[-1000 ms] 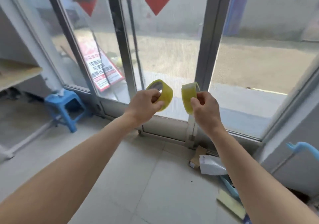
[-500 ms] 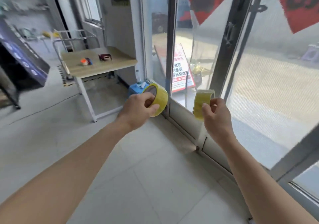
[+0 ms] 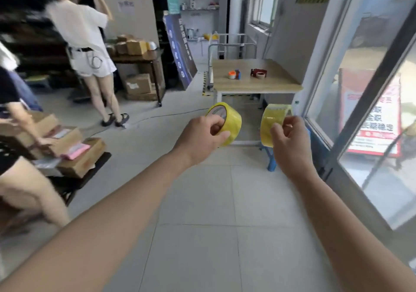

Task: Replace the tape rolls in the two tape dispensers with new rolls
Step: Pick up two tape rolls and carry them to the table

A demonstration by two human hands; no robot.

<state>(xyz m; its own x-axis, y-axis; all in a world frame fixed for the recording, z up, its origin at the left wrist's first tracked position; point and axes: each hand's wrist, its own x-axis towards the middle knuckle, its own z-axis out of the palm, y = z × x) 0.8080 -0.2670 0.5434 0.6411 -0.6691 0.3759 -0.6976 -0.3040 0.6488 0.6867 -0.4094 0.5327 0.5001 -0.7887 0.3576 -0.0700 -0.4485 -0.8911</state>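
Note:
My left hand (image 3: pixel 201 135) grips a yellow tape roll (image 3: pixel 228 118), fingers hooked into its core. My right hand (image 3: pixel 290 138) pinches a second yellow tape roll (image 3: pixel 273 117) by its rim. Both rolls are held out at chest height over the tiled floor. Farther ahead stands a wooden table (image 3: pixel 279 82). On it sit an orange and blue tape dispenser (image 3: pixel 234 74) and a dark red tape dispenser (image 3: pixel 258 73), each with a roll in it.
A blue stool (image 3: pixel 271 160) stands under the table's near side by the glass door (image 3: pixel 369 120) on the right. Two people (image 3: pixel 87 51) stand at the left beside stacked cardboard boxes (image 3: pixel 67 150). Open tiled floor lies between me and the table.
The view has swung left from the glass door into the room, bringing the table with the dispensers ahead. Both hands still hold their rolls in the same pose.

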